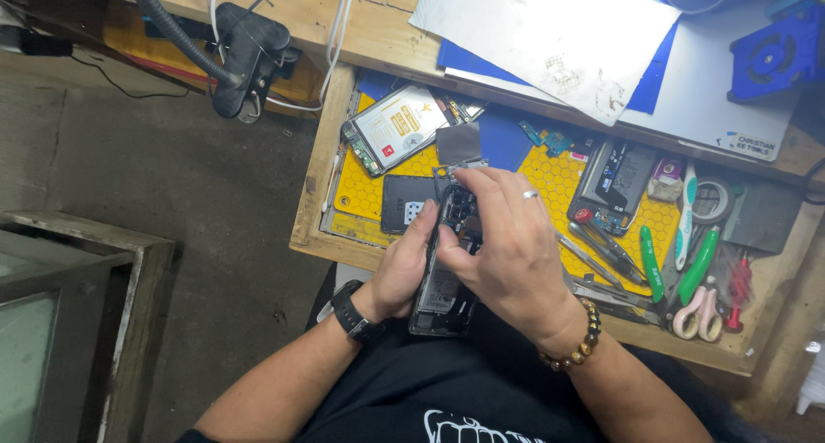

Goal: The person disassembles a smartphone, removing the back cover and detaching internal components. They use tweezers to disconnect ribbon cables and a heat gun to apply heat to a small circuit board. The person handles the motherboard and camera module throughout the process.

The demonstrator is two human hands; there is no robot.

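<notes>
Spreading beyond the grip, the pale wooden desk (387, 39) carries a yellow perforated work mat (559, 181) set in its open drawer, and on that mat, just past the grip, lie a white-labelled flat battery pack (397, 127) and a dark rectangular phone back cover (404, 202). To the right of the grip sit green plastic pry tools (700, 264) and metal tweezers (593, 262), well apart from the work. Within the grip itself is the opened black smartphone with its back removed (445, 295), held upright above the lap, just short of the drawer's front edge. The left hand (402, 267) is closed around its left edge, steadying it; the right hand (507, 245), wearing a ring and a bead bracelet, curls over the upper part, fingertips (460, 185) pressed at the exposed board near the top. What those fingertips pinch cannot be told. The step appears to be working a small part at the phone's upper end; any next move would call for a steady hold and fine, light force.
</notes>
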